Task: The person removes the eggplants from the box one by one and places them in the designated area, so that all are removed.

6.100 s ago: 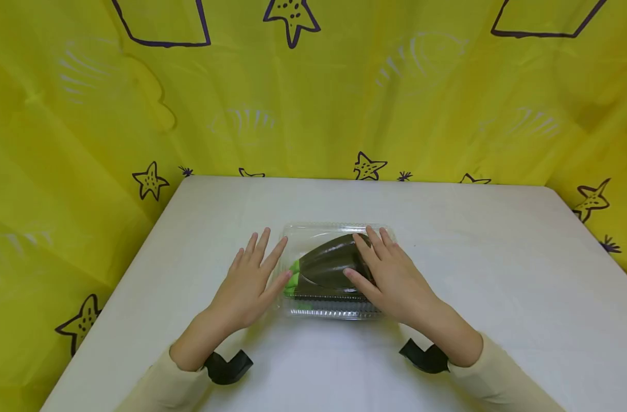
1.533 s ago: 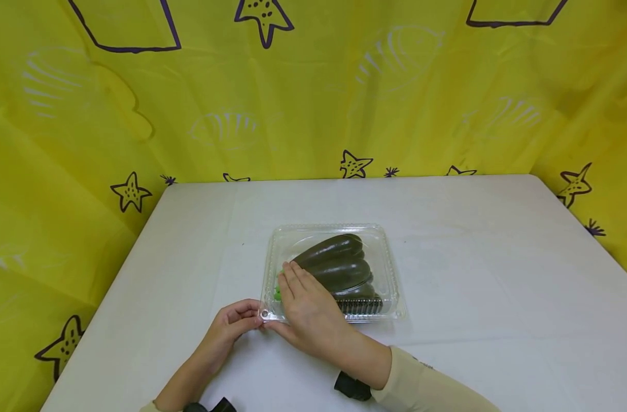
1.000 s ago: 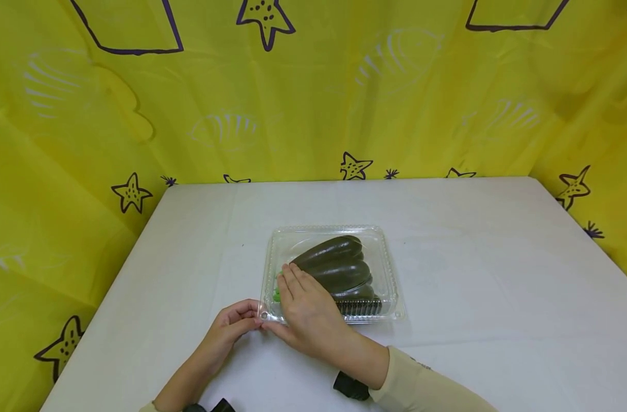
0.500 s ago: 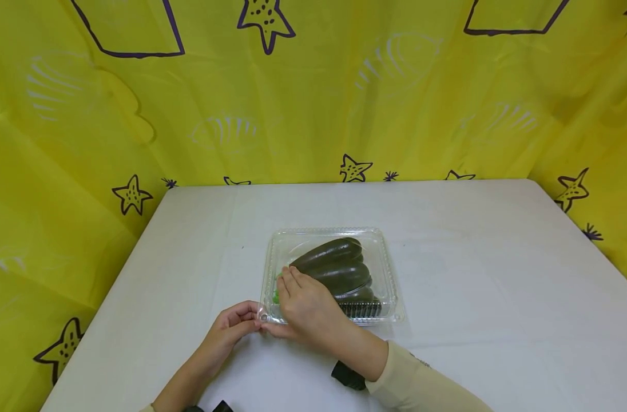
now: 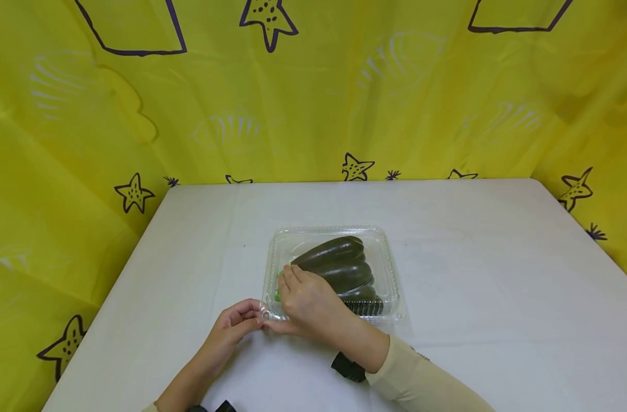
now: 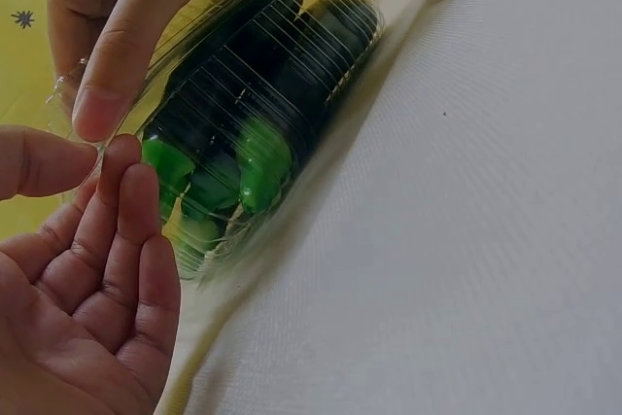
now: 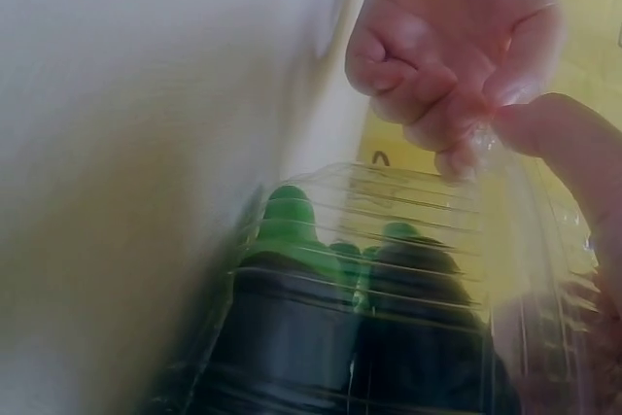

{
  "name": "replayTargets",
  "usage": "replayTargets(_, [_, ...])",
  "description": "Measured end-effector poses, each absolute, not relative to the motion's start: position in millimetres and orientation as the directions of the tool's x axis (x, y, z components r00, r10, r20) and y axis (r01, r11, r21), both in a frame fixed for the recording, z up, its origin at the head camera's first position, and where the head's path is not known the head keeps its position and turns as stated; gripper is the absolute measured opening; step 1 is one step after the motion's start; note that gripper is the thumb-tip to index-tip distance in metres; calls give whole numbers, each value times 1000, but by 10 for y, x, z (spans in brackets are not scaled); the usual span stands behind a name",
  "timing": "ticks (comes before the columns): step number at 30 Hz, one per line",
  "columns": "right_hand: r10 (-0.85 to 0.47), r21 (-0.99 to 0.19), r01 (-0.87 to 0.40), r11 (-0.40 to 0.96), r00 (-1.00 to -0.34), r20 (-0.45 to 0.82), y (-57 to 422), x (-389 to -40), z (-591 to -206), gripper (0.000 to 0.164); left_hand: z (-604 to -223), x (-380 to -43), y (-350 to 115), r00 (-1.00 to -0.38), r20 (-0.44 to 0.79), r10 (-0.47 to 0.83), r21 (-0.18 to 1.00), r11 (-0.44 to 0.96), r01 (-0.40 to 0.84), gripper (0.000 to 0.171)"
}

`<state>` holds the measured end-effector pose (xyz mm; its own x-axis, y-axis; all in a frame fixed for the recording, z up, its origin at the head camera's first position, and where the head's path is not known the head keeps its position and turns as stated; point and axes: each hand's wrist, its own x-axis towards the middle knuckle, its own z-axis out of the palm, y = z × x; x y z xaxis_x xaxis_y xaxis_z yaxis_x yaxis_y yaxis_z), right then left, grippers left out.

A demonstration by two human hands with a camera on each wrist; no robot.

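Note:
A clear plastic clamshell container (image 5: pixel 385 252) lies on the white table, its lid down over several dark eggplants (image 5: pixel 344 272) with green stem ends (image 6: pixel 262 162). At its near left corner, my left hand (image 5: pixel 233 326) pinches the rim between thumb and fingertips. My right hand (image 5: pixel 313 306) reaches across the lid, fingers bent over the left part and thumb at that same corner. The left wrist view has the right thumb (image 6: pixel 102 109) against the rim close to the left fingertips. From the right wrist, the ribbed container side (image 7: pixel 418 201) shows with the eggplants behind it.
The white table (image 5: pixel 499 257) extends around the container on all sides. A yellow cloth (image 5: pixel 313 103) with drawn stars and fish hangs behind and along both sides. Black wrist straps (image 5: pixel 348 367) sit on the forearms.
Both hands, earlier spread over the container, have come together at its near left corner. Over the last second the right fingers have bent more on the lid; the left hand stays still.

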<state>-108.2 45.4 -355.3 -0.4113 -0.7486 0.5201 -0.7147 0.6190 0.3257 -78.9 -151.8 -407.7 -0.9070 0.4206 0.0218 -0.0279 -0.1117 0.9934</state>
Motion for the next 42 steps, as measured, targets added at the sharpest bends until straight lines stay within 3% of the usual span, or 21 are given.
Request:
replayTargets(7, [-745,331,-708,624,-412,525,440,-1078,-3548,73,-4062,-787,-1500,-920,34,392,995,-95,-4,15])
replayTargets(13, [-755,402,-672,622,-379,534,427,-1075,-3562,73,-4038,-782,-1488,-924,34,381,996,-87,0,23])
replayTargets(23, [-766,469,-635,614,-337,547,391,-1061,-3610,66,-4052,-771,-1478,-926,54,374,995,-98,18,20])
replayTargets(42, [-772,512,-597,618,-337,539,392,-1037,-3670,67,-4090,-752,-1458,-922,98,375,990,-128,53,18])
